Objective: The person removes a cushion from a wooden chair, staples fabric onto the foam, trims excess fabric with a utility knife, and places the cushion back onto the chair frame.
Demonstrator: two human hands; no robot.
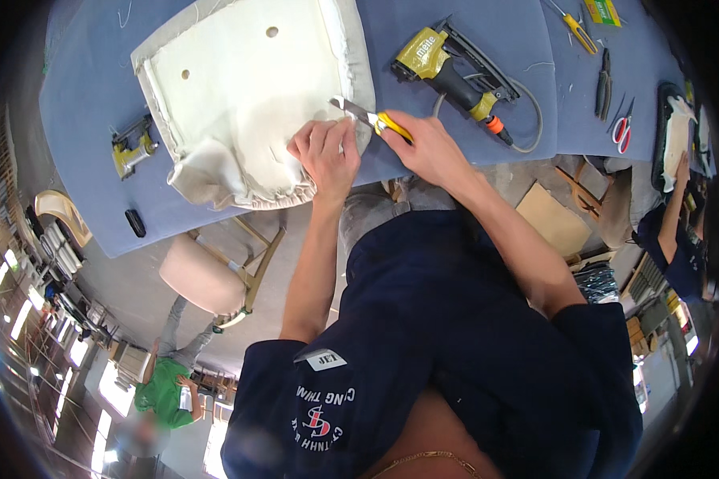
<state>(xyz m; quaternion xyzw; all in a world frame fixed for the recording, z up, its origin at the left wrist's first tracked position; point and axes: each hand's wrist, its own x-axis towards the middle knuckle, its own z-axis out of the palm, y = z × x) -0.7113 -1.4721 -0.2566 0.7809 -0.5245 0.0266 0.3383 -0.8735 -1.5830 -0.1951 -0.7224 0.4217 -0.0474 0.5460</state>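
- Two hands work at the near edge of a white seat cushion [244, 88], which lies underside up on the blue table [80, 96], its cream fabric pulled over the rim and gathered in folds at the near corner.
- Left hand [326, 156]: the fingers are closed together and press on the fabric edge at the near right corner of the cushion, pinching it flat against the panel.
- Right hand [431, 148]: its grip is clamped around the yellow handle of a utility knife [371, 118]; the blade points left and its tip touches the fabric just beside the left fingers.
- Step in hand, as I judge: trimming the extra fabric along the stapled edge.
- Next move calls, I think, for a steady pull of the blade along the rim while the left fingers hold the cloth tight and stay clear of the edge, since they are very near to it.
- Near the hands: a yellow and black pneumatic stapler [451, 68] with its hose lies just behind the right hand; a smaller stapler [132, 148] lies left of the cushion.
- Further right on the table are pliers [604, 80] and scissors [621, 128].
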